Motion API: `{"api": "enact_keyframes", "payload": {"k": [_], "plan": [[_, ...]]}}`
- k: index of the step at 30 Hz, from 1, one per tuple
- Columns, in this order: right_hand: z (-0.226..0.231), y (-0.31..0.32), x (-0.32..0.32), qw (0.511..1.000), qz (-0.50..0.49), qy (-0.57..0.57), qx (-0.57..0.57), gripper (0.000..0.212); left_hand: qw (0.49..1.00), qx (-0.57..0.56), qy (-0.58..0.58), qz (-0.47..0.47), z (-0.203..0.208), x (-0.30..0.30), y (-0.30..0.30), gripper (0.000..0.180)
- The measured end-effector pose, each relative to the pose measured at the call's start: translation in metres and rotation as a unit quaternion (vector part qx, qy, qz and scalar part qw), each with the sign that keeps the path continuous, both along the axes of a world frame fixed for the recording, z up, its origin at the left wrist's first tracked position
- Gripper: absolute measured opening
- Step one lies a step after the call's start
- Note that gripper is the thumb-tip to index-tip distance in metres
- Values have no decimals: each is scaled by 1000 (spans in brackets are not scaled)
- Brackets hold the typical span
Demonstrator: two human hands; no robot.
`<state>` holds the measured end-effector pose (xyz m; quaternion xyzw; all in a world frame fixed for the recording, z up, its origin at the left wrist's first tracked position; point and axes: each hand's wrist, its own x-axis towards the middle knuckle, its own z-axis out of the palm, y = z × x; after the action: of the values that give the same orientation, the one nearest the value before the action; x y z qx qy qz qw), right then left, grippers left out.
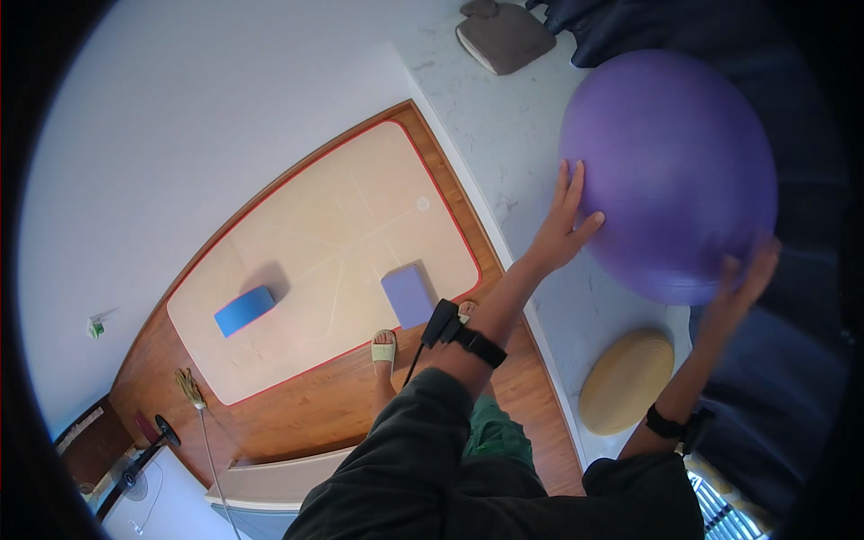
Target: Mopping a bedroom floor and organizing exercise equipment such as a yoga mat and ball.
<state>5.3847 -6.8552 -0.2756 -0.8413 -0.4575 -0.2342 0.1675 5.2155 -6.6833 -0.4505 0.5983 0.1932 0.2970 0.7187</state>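
A large purple exercise ball fills the upper right, over a pale marble ledge and in front of a dark curtain. My left hand presses against its left side with fingers spread and thumb out. On its lower right side lies my right hand, somewhat smeared by motion, its fingers against the surface. The ball is held between both hands. Whether its underside rests on the ledge is hidden. Below it on the ledge sits a round tan cushion, close to my right forearm.
A grey-brown cloth item lies at the ledge's far end. Dark curtain hangs along the right. Left on the wooden floor is a beige mat with a blue block and a purple block. A mop stands lower left.
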Motion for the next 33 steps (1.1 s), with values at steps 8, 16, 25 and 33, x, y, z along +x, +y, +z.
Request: {"api": "enact_keyframes", "payload": {"k": [8, 16, 25, 33], "plan": [[4, 31, -45, 996, -9, -51, 66, 51, 950, 12, 302, 73, -189, -174, -63, 75], [-150, 36, -203, 887, 262, 380, -17, 35, 725, -14, 681, -104, -358, -515, -119, 86], [-646, -21, -326, 577, -16, 764, -289, 91, 562, 280, 769, 121, -363, -787, 49, 101], [-776, -19, -417, 756, 82, 612, -219, 109, 393, 317, 863, 26, -365, -885, 161, 129]]}}
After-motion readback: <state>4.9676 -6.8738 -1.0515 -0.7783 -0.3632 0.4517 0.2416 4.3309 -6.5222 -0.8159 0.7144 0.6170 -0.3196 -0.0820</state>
